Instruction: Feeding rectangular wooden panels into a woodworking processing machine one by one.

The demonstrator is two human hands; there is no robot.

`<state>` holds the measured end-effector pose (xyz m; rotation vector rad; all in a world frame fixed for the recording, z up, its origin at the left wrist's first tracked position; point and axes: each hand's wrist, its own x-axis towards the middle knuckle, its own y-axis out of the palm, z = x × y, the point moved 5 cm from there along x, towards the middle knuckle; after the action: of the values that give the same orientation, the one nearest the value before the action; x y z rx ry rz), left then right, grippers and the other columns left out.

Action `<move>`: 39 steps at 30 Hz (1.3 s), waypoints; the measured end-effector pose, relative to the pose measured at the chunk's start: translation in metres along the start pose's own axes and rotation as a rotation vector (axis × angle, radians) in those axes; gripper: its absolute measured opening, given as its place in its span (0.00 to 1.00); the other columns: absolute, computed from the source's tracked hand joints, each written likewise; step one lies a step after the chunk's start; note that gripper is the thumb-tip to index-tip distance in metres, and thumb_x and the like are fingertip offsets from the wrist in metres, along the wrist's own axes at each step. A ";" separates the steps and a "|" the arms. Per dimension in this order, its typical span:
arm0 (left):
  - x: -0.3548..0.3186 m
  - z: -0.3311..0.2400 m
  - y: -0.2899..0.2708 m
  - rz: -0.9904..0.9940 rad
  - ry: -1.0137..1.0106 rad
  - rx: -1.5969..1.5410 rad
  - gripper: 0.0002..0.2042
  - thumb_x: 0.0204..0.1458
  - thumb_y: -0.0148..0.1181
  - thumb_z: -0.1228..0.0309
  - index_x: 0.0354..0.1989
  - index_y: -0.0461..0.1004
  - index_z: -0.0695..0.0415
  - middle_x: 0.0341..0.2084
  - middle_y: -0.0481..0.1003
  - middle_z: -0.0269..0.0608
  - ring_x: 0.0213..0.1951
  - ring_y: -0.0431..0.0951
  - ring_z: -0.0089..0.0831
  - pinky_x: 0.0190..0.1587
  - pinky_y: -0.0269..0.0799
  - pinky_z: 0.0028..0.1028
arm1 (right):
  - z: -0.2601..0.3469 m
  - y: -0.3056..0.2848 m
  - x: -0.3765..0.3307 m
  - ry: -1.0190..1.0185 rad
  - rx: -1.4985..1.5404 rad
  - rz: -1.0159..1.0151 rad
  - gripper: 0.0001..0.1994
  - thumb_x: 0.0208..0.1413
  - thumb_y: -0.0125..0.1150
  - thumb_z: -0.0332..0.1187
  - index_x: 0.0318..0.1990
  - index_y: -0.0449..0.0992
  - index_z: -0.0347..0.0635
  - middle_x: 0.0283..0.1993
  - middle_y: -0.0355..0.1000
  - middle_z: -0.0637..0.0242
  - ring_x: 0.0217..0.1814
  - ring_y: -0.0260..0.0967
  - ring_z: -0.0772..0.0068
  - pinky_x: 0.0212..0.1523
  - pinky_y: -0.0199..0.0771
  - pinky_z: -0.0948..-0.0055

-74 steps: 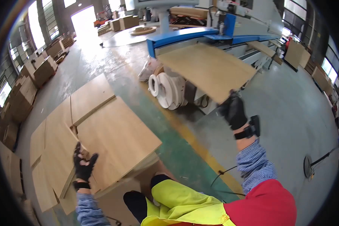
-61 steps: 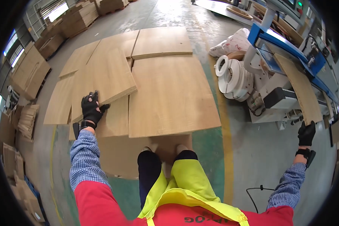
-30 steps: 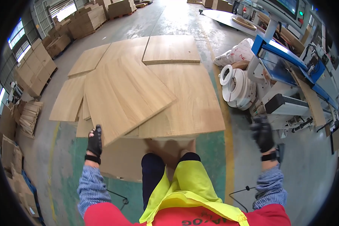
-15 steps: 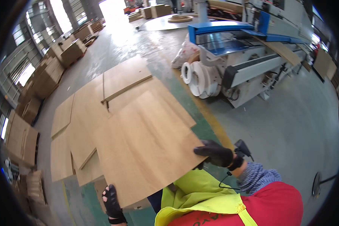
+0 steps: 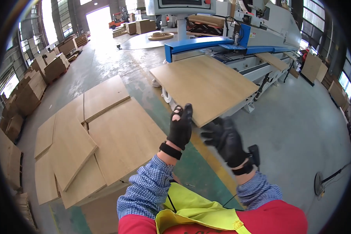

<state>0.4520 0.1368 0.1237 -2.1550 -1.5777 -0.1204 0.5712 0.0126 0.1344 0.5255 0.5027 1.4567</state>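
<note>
A flat wooden panel point(image 5: 206, 85) rests on the machine point(image 5: 257, 62) in front of me, its near corner pointing toward me. My left hand point(image 5: 180, 126), in a black glove with bare skin showing through, is raised beside the panel's left near edge, fingers up and holding nothing. Just below the near corner, my right hand point(image 5: 224, 142) has its gloved fingers spread, apart from the panel and slightly smeared by motion. To the left lies a stack of wooden panels point(image 5: 121, 136), several of them overlapping at angles.
A blue guard beam point(image 5: 202, 43) spans the machine behind the panel, with a control screen above. A yellow floor line point(image 5: 212, 160) runs between stack and machine. Piled boards point(image 5: 31, 87) line the left side. A round-based stand point(image 5: 319, 183) is at the right.
The panel that both hands held over the stack is now on the machine, and the hands have come off it. My view has turned toward the machine.
</note>
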 end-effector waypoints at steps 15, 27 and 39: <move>-0.187 0.163 -0.418 -0.228 -0.650 1.365 0.52 0.31 0.62 0.37 0.64 0.51 0.55 0.61 0.55 0.51 0.63 0.54 0.44 0.62 0.47 0.45 | 0.119 -0.175 0.093 -0.102 -0.444 -0.445 0.25 0.57 0.40 0.57 0.24 0.67 0.44 0.10 0.53 0.76 0.08 0.48 0.78 0.08 0.46 0.78; -0.229 0.181 -0.435 -0.296 -0.445 1.825 0.39 0.41 0.52 0.36 0.53 0.67 0.59 0.46 0.71 0.45 0.50 0.68 0.36 0.58 0.55 0.41 | 0.147 -0.216 0.112 -0.327 -0.647 -0.677 0.20 0.58 0.41 0.54 0.31 0.68 0.48 0.14 0.56 0.76 0.09 0.50 0.79 0.08 0.47 0.79; -0.381 0.131 -0.475 -0.857 -0.783 1.445 0.31 0.44 0.61 0.47 0.44 0.72 0.66 0.39 0.75 0.53 0.42 0.75 0.42 0.50 0.66 0.35 | 0.168 -0.286 0.126 -0.507 -0.934 -0.550 0.16 0.60 0.43 0.48 0.40 0.67 0.45 0.21 0.64 0.73 0.10 0.50 0.80 0.09 0.50 0.81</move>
<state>-0.1395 -0.0337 0.0286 -0.3237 -1.8574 1.2813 0.9063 0.1213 0.0915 -0.0223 -0.4224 0.8353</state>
